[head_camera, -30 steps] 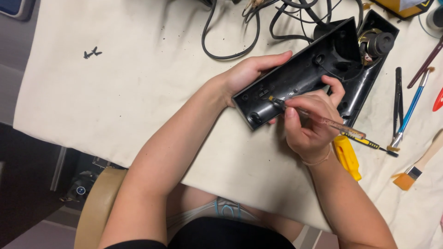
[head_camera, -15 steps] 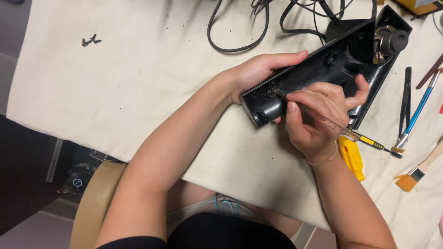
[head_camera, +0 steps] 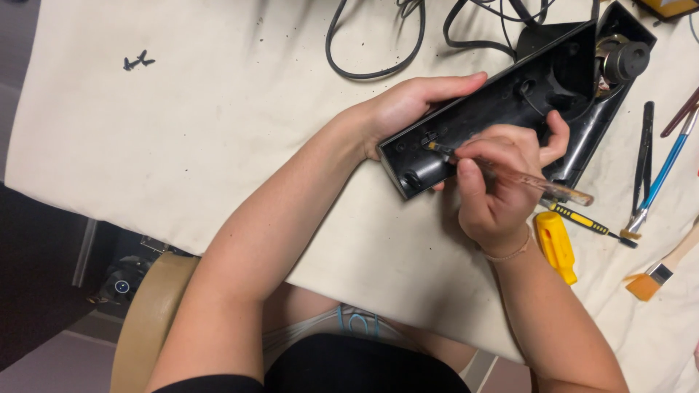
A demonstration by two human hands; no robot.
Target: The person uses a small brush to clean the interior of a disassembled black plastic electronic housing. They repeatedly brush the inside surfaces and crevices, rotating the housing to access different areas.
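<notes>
Far to the left of both hands, two small black screws point(head_camera: 134, 61) lie together on the cream cloth point(head_camera: 218, 131) that covers the table. Since half a second ago the view has barely shifted; the left hand has kept its grip, while the right hand's index finger, then stretched toward the wide end of the shell, is now curled up against it and the screwdriver's handle lies a little flatter.

The left hand point(head_camera: 408, 105) wraps the near, narrow end of the black plastic speaker housing point(head_camera: 502, 109), thumb along its upper edge and fingers hidden beneath. The housing is a long, open, wedge-shaped shell, dusty inside, widening away from the hands. In its wide far end sits a round speaker driver point(head_camera: 625, 60) with a dark magnet, and black cables point(head_camera: 378, 65) loop on the cloth above the left hand.

The right hand point(head_camera: 499, 182) pinches a screwdriver point(head_camera: 510, 173) with a clear handle, its tip set into a recess in the housing's narrow end, just beside the left thumb.

Right of the right wrist lie a yellow utility knife point(head_camera: 556, 247), a small yellow-and-black screwdriver point(head_camera: 588, 223), black tweezers point(head_camera: 644, 156), a blue-handled tool point(head_camera: 664, 171) and a flat paintbrush point(head_camera: 659, 273).
</notes>
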